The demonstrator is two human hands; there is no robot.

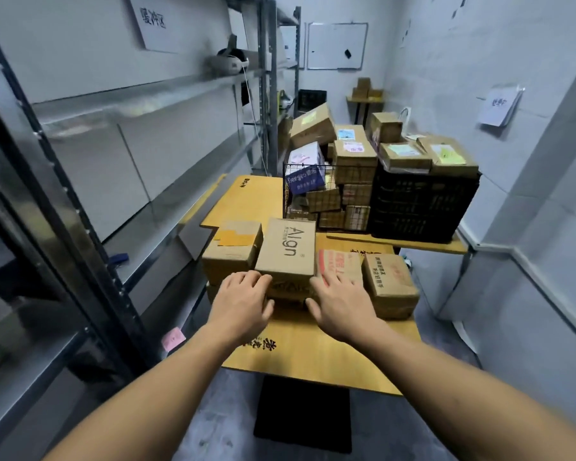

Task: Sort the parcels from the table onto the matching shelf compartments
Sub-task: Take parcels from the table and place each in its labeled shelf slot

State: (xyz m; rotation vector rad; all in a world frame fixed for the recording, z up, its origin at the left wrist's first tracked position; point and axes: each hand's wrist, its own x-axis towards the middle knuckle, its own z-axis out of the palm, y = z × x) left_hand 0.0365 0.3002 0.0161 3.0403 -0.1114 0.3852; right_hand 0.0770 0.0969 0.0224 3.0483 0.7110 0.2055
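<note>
Two bare forearms (167, 387) reach over the yellow table (313, 354). The left hand (243, 301) and right hand (338, 306) bracket the near corners of the lettered box (285, 254), fingers loosely spread and fairly straight, pressing rather than curling round it (probably readying a two-handed lift). It stands tight between neighbouring boxes (233, 251), leaving little side room. Beyond wait a wire basket (293, 194) and a black crate (419, 204) of parcels. The metal shelf (147, 94) runs along the left.

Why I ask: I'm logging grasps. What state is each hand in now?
Left hand: open, fingers at the left of the box.
Right hand: open, fingers at its right side.
</note>
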